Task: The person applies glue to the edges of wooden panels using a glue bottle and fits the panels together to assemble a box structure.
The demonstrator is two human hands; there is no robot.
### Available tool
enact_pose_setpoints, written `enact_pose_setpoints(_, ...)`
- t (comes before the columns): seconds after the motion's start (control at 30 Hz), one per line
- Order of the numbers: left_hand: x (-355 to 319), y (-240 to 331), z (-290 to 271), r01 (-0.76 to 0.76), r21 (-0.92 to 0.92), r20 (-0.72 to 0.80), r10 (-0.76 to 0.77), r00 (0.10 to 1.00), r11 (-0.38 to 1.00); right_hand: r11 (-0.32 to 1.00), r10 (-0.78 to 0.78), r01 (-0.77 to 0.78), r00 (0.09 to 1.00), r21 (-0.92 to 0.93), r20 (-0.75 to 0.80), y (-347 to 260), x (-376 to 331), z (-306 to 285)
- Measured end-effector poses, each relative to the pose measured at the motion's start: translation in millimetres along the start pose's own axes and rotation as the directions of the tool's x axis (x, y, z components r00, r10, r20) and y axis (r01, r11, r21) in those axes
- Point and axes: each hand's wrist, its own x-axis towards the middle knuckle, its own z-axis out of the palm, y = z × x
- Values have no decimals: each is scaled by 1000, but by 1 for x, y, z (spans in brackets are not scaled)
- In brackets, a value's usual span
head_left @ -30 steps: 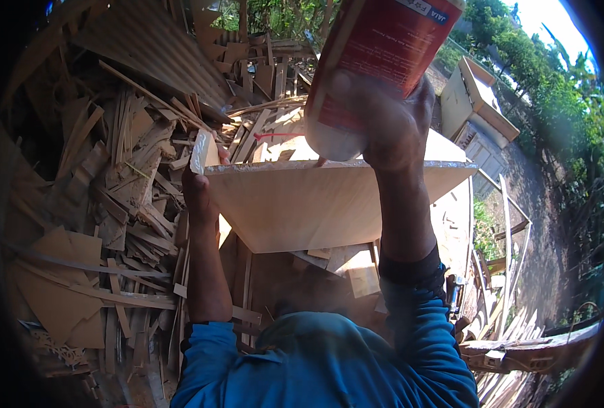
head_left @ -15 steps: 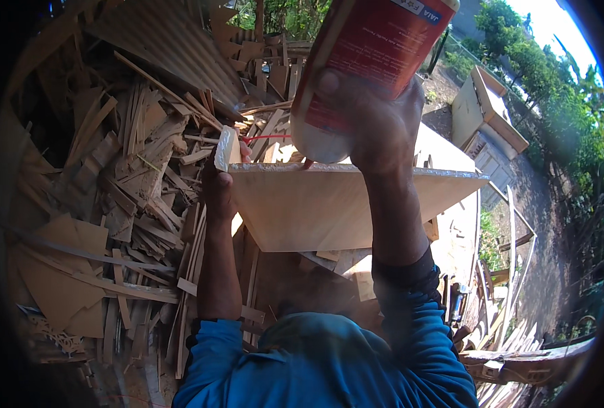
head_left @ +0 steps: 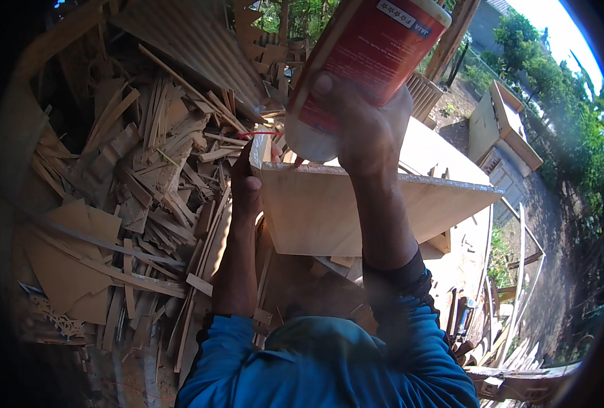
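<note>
My right hand grips a large red and white bottle, tipped upside down with its white cap end just above the top edge of a pale wooden board. The board stands on edge in front of me. My left hand holds the board at its left end, fingers wrapped around the corner. My blue sleeves fill the lower part of the view.
A big heap of wood offcuts and thin strips lies to the left. A corrugated sheet lies behind it. A pale wooden cabinet stands at the right near trees, with planks at the lower right.
The view has shifted so board and hands sit further right in the picture. The bottle stays tipped over the board's top edge, and my left hand keeps its hold on the left end.
</note>
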Motion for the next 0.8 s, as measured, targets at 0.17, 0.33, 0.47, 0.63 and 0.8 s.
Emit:
enact_pose_setpoints(0.17, -1, 8, 1, 10, 21, -19, -9, 1000, 1000, 999, -9, 8, 1000, 45, 9, -2, -3, 5)
enact_pose_setpoints(0.33, -4, 8, -10, 74, 93, -5, -74, 997, 993, 995, 33, -36, 999, 98, 27, -8, -13, 20)
enact_pose_setpoints(0.47, -9, 3, -5, 56, -22, -74, -57, 996, 998, 988, -47, 43, 999, 148, 26, 7, -14, 29)
enact_pose_setpoints(0.63, -6, 13, 5, 133, 112, -90, -123, 988, 985, 983, -102, 90, 992, 162, 67, 5, -14, 34)
enact_pose_setpoints(0.8, 0, 12, -1, 150, 98, -109, -139, 984, 984, 940, -173, 216, 969, 266, -174, 7, 3, -4)
